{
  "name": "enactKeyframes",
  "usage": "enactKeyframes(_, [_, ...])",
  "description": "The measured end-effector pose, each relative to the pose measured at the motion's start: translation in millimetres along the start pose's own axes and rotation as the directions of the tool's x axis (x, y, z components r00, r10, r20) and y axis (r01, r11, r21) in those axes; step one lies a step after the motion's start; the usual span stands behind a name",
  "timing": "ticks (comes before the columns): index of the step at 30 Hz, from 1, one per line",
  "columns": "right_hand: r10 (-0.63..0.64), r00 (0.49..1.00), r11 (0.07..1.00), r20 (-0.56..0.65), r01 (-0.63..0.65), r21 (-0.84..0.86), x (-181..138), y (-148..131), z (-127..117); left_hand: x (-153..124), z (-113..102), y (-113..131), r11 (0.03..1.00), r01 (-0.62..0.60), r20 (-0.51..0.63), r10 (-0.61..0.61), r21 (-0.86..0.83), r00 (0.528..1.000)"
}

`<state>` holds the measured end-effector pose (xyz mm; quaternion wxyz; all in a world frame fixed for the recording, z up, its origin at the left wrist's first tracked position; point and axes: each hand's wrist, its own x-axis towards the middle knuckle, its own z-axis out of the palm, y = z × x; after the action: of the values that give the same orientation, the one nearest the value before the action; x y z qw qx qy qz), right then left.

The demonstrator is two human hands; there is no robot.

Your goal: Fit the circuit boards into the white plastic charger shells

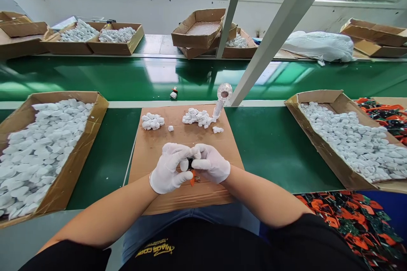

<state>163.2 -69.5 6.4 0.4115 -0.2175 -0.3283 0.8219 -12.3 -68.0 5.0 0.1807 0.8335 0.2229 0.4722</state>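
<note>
In the head view, my white-gloved left hand (170,169) and my gloved right hand (213,163) meet above a brown cardboard sheet (152,199). Between them is a small black-and-orange part (192,178) with what look like metal prongs at its lower end. Fingers of both hands close round its upper portion and hide much of it. A white piece seems to sit against its black side, though it blends with the gloves. Beyond my hands lie a left pile of small white pieces (153,121) and a right pile of white pieces (197,117).
Cardboard trays of white pieces stand at left (103,108) and right (318,146). A clear roll of film or tape (224,92) stands by a slanted metal post (267,51). One assembled part (173,93) lies on the green belt (127,78). Orange-and-black parts (352,220) fill the lower right.
</note>
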Motion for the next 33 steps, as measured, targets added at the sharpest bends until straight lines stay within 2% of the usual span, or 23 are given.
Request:
enactKeyframes(4, [0.005,1.000,1.000,0.007,-0.005,-0.021,-0.4,1.3,-5.6,-0.5,1.8,-3.0,0.999,-0.007,0.020,0.008,-0.032,1.000])
enactKeyframes(9, [0.069,0.994,0.997,0.085,-0.067,-0.035,-1.4,-3.7,-5.1,4.5,-1.1,-0.5,0.994,-0.053,-0.033,0.056,0.098,0.998])
enactKeyframes(13, [0.124,0.988,0.968,0.097,-0.098,-0.231,-1.9,-10.4,-1.5,6.1,-3.7,2.0,0.965,-0.032,-0.084,0.056,0.259,0.995])
enactKeyframes(16, [0.186,0.975,0.930,0.119,-0.136,-0.341,-1.2,-15.1,-1.5,3.8,-5.8,-0.9,0.949,0.002,-0.047,0.013,0.314,0.999])
enactKeyframes(20, [0.216,0.966,0.876,0.140,-0.128,-0.466,-1.2,-21.1,-2.8,1.6,-11.1,-7.5,0.957,-0.007,0.090,-0.020,0.289,0.996])
enactKeyframes(26, [0.231,0.953,0.870,0.194,-0.113,-0.480,-1.5,-18.4,-1.4,6.1,-10.7,-4.3,0.985,0.000,0.121,-0.021,0.171,0.992])
enactKeyframes(30, [0.238,0.964,0.840,0.117,-0.144,-0.523,-1.3,-12.9,-2.3,6.9,-8.7,-0.3,0.993,0.042,0.162,-0.060,0.112,0.985])
enactKeyframes(33, [0.282,0.951,0.810,0.128,-0.165,-0.563,-1.7,-13.9,-3.3,5.3,-11.3,-1.6,0.998,0.038,0.216,-0.050,0.059,0.975])
